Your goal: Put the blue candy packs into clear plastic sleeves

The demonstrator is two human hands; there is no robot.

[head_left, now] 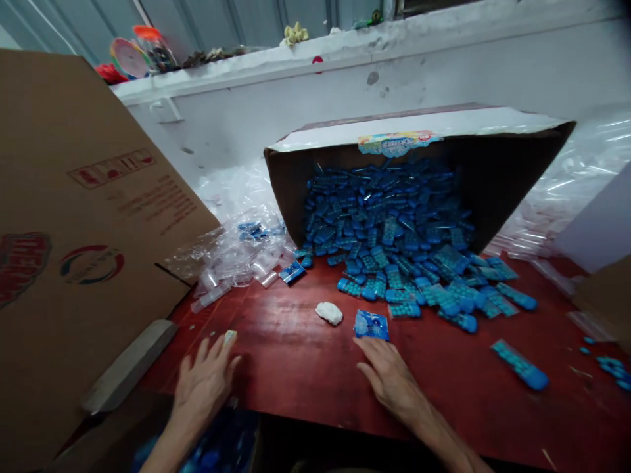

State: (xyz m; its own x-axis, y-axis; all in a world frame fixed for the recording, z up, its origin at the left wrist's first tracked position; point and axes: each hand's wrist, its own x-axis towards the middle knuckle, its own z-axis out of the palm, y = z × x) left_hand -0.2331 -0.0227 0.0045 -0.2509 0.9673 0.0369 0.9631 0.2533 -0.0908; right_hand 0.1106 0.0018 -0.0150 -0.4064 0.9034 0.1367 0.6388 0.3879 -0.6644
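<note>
Fingers spread, my left hand [204, 378] is over the front left of the red table [290, 368], with a small yellowish piece [229, 337] at its fingertips. My right hand [387, 371] reaches to a blue printed packet [371, 324]; its fingertips are at the packet's lower edge, and the thumb stands apart. Between and beyond the hands lies a crumpled white lump [328, 313]. Another blue packet [292, 272] rests farther back. A tipped carton [522, 171] spills many clear tubes of blue pieces [384, 230] onto the table.
Clear plastic tubes [236, 256] are heaped left of the carton. A large cardboard box [98, 217] stands at the left, near a grey bar [131, 364]. One tube [520, 364] and loose blue pieces [614, 369] lie at the right. Blue items sit below the table's front edge.
</note>
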